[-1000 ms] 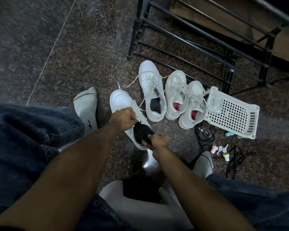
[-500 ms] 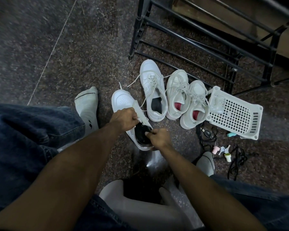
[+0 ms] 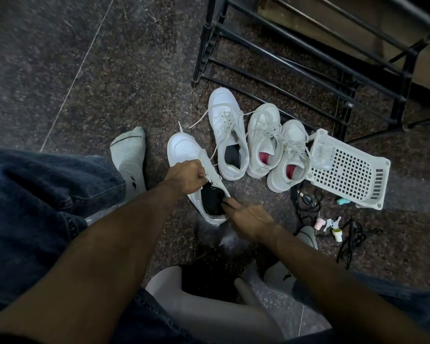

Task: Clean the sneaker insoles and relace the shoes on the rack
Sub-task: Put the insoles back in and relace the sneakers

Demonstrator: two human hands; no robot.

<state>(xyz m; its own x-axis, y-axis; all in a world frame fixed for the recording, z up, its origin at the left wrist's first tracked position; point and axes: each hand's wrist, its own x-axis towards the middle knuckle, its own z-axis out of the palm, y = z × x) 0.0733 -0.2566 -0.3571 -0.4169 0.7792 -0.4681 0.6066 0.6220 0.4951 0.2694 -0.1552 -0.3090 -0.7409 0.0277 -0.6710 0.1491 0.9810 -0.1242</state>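
The left hand grips the tongue of the white leather sneaker on the floor, while the right hand's blurred fingers reach into its black-lined opening, grip unclear.

No legible text, view perhaps blurred.

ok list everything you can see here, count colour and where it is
white sneakers: four, white, on the floor in front of the rack; the nearest one is being handled
insoles: black in two shoes, red in two
shoe rack: one, black metal, top right
basket: one, white plastic, tipped over right of the shoes
cords: black tangle on the floor below the basket
small caps: a few, pink and yellowish, by the cords
floor: dark speckled stone
left hand: grips the nearest sneaker's tongue and laces
right hand: fingers reach into that shoe's heel, blurred
legs: blue jeans, grey socks
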